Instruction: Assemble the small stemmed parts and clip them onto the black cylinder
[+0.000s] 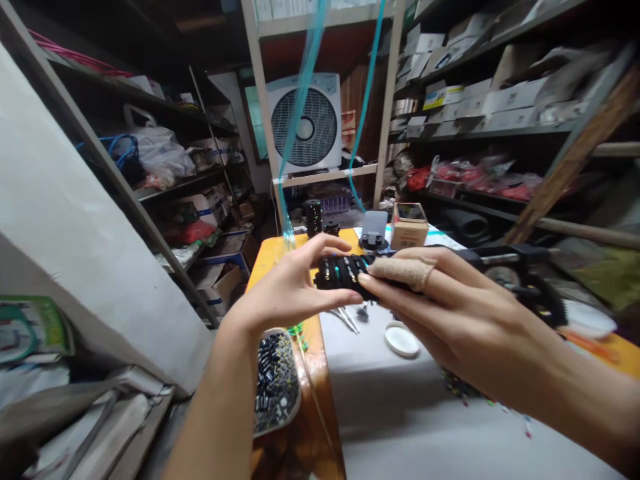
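A dark cylindrical stack of black bands (336, 272), dotted with shiny gold, silver and green beads, is held above the table. My left hand (295, 283) curls round its left end, thumb below and fingers over the top. From the right, my right hand (465, 310) presses its fingertips on the stack; one finger wears a beige cloth cover. Behind the right fingers part of the stack is hidden. Beneath my hands lie metal tweezers (347, 320) and a round white lid (401, 339) on the white table cover (380, 407).
A tub (295, 407) of mixed dark beads sits at the table's left edge. Farther back stand a dark ridged stack (313, 219), a phone on a stand (374, 228) and a cardboard box (409, 233). Teal strands (303, 87) hang before a box fan (327, 123). Loaded shelves flank both sides.
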`<state>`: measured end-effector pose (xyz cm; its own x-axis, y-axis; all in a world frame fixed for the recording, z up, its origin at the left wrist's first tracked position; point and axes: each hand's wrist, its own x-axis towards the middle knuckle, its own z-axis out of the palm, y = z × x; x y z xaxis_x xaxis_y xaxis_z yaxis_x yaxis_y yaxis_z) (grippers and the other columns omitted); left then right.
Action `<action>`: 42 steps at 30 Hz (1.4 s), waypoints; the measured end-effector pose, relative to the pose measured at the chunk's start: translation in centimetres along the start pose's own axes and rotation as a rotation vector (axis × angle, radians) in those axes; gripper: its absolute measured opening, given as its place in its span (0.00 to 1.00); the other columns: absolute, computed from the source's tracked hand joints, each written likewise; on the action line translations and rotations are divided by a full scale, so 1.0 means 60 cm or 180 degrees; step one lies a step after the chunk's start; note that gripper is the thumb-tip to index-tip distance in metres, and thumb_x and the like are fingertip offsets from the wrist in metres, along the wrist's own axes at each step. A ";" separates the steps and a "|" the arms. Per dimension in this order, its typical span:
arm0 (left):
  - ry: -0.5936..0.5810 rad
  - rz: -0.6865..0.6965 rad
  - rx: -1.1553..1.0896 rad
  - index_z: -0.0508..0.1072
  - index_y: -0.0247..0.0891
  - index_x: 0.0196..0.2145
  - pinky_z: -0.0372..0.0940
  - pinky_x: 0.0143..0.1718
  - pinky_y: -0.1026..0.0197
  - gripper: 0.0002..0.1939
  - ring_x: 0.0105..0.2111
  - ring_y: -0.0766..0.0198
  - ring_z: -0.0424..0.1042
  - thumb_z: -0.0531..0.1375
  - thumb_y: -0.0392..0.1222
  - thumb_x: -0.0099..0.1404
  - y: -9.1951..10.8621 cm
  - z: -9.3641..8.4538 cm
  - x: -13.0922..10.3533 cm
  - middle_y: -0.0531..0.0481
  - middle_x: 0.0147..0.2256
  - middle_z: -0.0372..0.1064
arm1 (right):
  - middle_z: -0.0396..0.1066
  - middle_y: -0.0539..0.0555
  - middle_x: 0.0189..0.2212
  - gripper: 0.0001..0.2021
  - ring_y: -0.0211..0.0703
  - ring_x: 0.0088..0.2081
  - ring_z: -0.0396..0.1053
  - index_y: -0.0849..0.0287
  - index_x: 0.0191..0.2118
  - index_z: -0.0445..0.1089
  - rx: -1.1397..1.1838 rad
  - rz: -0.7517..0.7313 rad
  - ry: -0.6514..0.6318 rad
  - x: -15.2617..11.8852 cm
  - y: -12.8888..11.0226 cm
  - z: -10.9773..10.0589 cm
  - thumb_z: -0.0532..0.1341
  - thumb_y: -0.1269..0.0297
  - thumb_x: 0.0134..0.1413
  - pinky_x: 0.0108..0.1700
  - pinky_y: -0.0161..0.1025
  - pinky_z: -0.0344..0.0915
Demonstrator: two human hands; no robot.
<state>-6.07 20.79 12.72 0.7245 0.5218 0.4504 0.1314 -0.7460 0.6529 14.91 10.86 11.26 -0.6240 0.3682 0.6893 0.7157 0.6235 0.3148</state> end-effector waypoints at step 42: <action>-0.0016 -0.0172 -0.0278 0.69 0.41 0.51 0.65 0.54 0.53 0.26 0.50 0.56 0.71 0.71 0.45 0.57 -0.013 -0.010 -0.010 0.46 0.50 0.70 | 0.78 0.51 0.34 0.06 0.37 0.35 0.75 0.58 0.38 0.76 0.1092 0.1170 0.0890 0.043 0.012 0.002 0.63 0.74 0.60 0.38 0.32 0.70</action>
<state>-7.00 21.30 12.31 0.7213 0.5580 0.4103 0.1110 -0.6778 0.7268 13.81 12.33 13.19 -0.2133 0.4359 0.8744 0.6980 0.6942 -0.1758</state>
